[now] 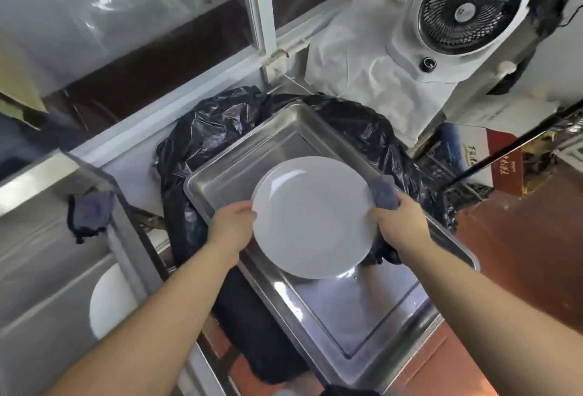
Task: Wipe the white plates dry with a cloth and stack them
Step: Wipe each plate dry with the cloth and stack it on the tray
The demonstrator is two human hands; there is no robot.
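A white plate (310, 217) is held level above a steel tray (353, 317). My left hand (233, 227) grips the plate's left rim, thumb on top. My right hand (399, 222) grips the right rim together with a grey-blue cloth (383, 192), which sticks out past my fingers and hangs under the plate. Another white plate (110, 299) lies in the steel sink at the lower left.
The tray rests on a bin lined with a black bag (214, 130). A dark cloth (90, 214) hangs over the sink's edge. A white fan (470, 4) stands at the back right. Red boxes (504, 162) sit at the right.
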